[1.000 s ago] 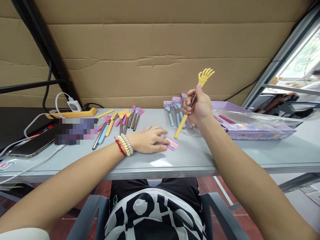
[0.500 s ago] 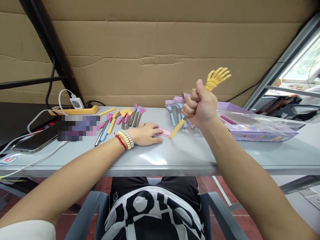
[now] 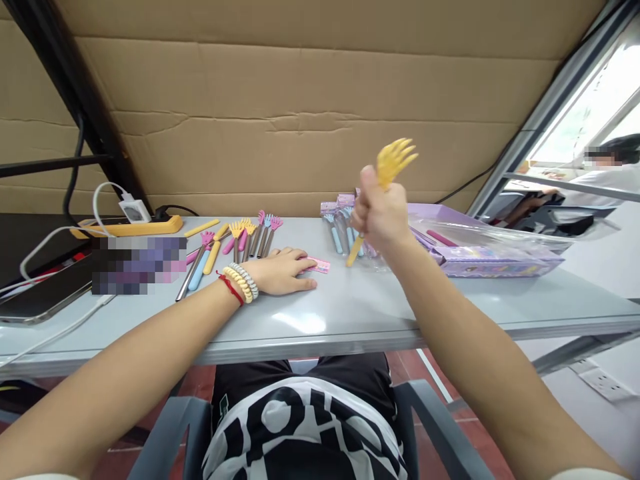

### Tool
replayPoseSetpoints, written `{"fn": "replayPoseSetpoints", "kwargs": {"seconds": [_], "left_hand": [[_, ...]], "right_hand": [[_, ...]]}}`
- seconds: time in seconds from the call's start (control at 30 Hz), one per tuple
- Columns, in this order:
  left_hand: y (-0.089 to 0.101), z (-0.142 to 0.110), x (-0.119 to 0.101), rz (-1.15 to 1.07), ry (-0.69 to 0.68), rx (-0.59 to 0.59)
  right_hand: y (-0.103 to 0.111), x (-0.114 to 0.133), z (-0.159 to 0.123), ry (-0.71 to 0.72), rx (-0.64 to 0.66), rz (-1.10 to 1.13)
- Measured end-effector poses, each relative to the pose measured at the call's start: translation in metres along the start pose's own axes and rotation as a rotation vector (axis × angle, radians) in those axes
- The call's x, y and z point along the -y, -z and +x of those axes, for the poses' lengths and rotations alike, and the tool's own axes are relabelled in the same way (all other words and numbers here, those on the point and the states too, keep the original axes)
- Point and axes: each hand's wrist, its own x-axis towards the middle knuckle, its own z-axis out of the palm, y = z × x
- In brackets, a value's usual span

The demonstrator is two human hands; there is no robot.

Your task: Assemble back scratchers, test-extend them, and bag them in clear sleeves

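My right hand [image 3: 383, 217] is raised over the table, its fingers wrapped round a yellow back scratcher [image 3: 396, 162]. The scratcher's hand-shaped head points up and its yellow handle end sticks out below the fist; the head is slightly blurred. Palm down, my left hand [image 3: 280, 272] lies on the table with fingers stretched out, touching a small pink card [image 3: 320, 265] that its fingers partly cover. Beyond the left wrist lie several loose back scratchers [image 3: 236, 232] in yellow, pink and blue. Blue back scratchers [image 3: 334, 235] in clear bags with purple headers lie behind my right hand.
A purple box [image 3: 500, 268] with clear plastic and a pink handle stands at the right. To the left are a yellow power strip [image 3: 135, 229], a white charger [image 3: 135, 210], cables and a phone [image 3: 47, 290]. Cardboard [image 3: 300, 87] walls the back. Another person [image 3: 610, 173] is at far right.
My right hand has moved a little left, and the yellow back scratcher's head has swung left. My left hand stays on the table. The view has turned slightly right, bringing another person into sight.
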Motion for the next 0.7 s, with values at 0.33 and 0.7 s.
{"fn": "replayPoseSetpoints", "kwargs": {"seconds": [0.33, 0.7], "left_hand": [[-0.002, 0.001, 0.001, 0.01, 0.02, -0.025], [-0.001, -0.002, -0.004, -0.009, -0.013, -0.139]], "right_hand": [[0.001, 0.011, 0.008, -0.159, 0.004, 0.174], [0.003, -0.006, 0.02, -0.186, 0.044, 0.207]]}}
